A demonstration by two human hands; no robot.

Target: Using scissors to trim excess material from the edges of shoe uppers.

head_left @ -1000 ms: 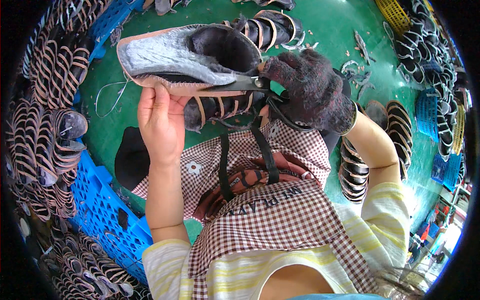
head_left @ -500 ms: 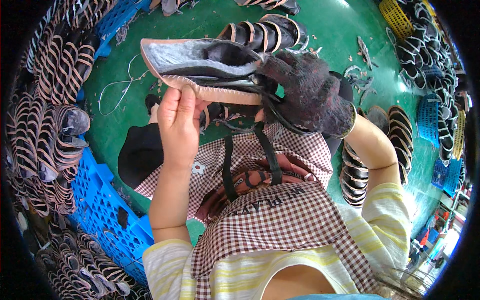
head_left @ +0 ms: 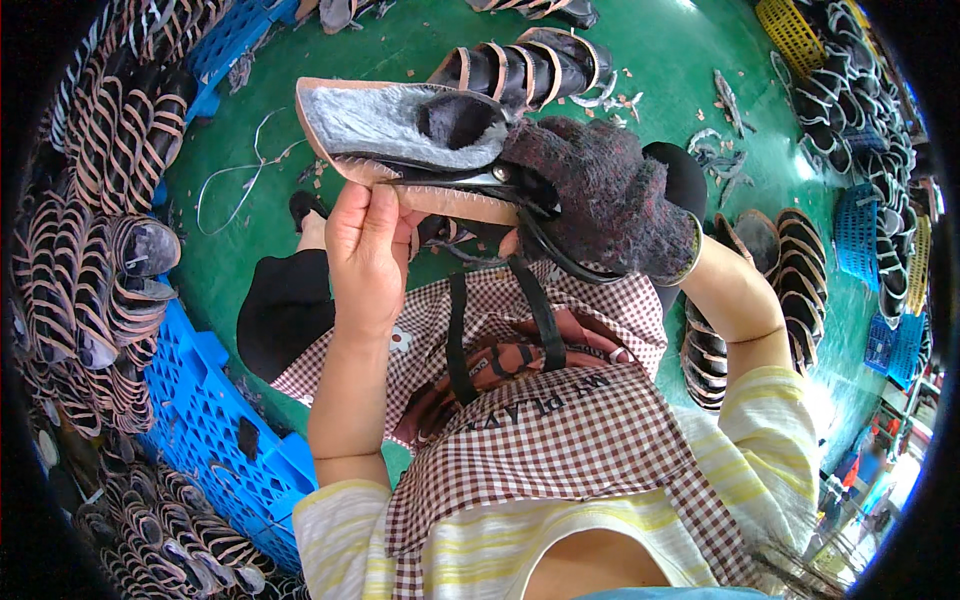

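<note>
Lined shoe [head_left: 385,115]: raised above my lap, grey fur facing up, likely to keep its near side in sight.
Left hand [head_left: 370,250]: bare, thumb and fingers pinched on the shoe's near tan edge [head_left: 460,204], seemingly to steady it.
Gloved right hand [head_left: 612,195]: at the shoe's right end, curled around the scissors [head_left: 501,174].
Blades [head_left: 482,181]: along the shoe's near side, between lining and edge; their opening I cannot tell.
Overlapped shoes [head_left: 520,75]: beyond the shoe, on the green floor [head_left: 655,55], perhaps to save room.
</note>
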